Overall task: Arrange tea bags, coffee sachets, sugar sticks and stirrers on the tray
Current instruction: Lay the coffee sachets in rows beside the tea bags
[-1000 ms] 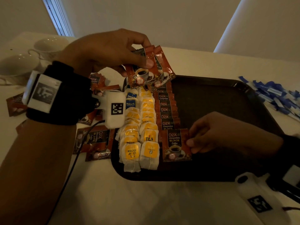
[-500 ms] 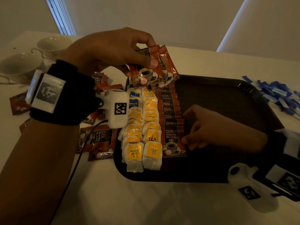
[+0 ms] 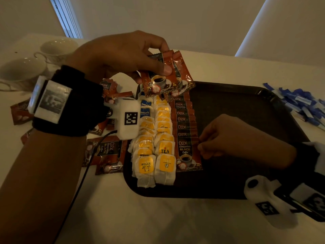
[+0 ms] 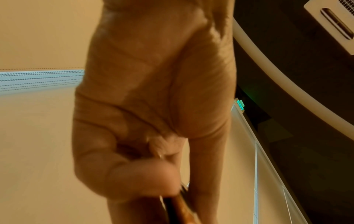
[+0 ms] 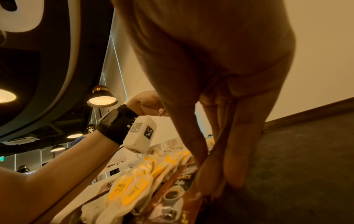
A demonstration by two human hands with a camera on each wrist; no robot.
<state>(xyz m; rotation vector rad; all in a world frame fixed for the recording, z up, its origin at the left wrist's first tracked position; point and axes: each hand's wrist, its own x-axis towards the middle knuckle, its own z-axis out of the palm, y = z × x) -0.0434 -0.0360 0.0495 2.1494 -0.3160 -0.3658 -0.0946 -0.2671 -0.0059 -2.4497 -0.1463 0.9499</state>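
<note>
On the left of the dark tray point(image 3: 237, 106) lie two rows of yellow-tagged tea bags point(image 3: 154, 138) and, beside them, an overlapping row of brown coffee sachets point(image 3: 183, 127). My right hand point(image 3: 202, 145) pinches the right edge of the front coffee sachet point(image 3: 186, 155), which lies flat at the near end of that row. The right wrist view shows thumb and fingers point(image 5: 210, 174) meeting on the front coffee sachet point(image 5: 172, 197). My left hand point(image 3: 158, 67) grips a bundle of coffee sachets point(image 3: 168, 80) in the air over the tray's far left corner.
Loose coffee sachets point(image 3: 105, 152) lie on the white table left of the tray. Blue sugar sticks point(image 3: 304, 104) are heaped at the right beyond the tray. Two white cups point(image 3: 22, 71) stand at the far left. The tray's right half is bare.
My right hand has slid the front coffee sachet to the left, in line with the row and against the tea bags. The left hand still holds its bundle in about the same place.
</note>
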